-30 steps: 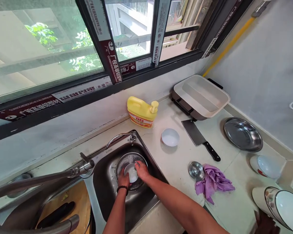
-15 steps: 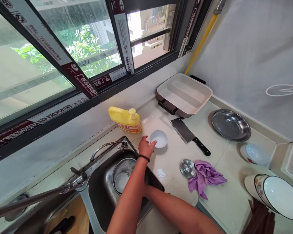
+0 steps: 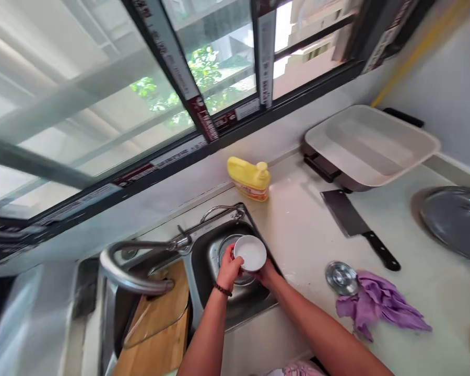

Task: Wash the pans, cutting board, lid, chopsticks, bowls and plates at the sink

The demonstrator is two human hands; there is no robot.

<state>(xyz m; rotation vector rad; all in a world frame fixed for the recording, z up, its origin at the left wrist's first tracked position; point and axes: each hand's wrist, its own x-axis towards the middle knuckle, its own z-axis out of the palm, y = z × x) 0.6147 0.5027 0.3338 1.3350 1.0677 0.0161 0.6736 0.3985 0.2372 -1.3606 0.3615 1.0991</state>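
Over the sink [image 3: 209, 308], a small white bowl [image 3: 250, 253] is tipped toward me between both hands. My left hand [image 3: 229, 268], with a dark bead bracelet at the wrist, grips its left rim, thumb at the front. My right hand [image 3: 267, 273] is closed at the bowl's lower right side, its fingers mostly hidden behind the bowl. Below it in the sink stands a round metal pot [image 3: 224, 247], partly covered by the bowl and hands.
A yellow bottle [image 3: 250, 177] stands behind the sink. To the right lie a cleaver [image 3: 348, 214], a metal lid [image 3: 341, 278] and a purple cloth [image 3: 379, 303]. Farther back are a divided pan [image 3: 407, 151] and a metal dish [image 3: 454, 222]. A faucet [image 3: 137, 282] arches over a wooden board [image 3: 164, 329] at left.
The white bowl has left the counter and is now over the sink in both hands. My arms have uncrossed. The view has swung left.
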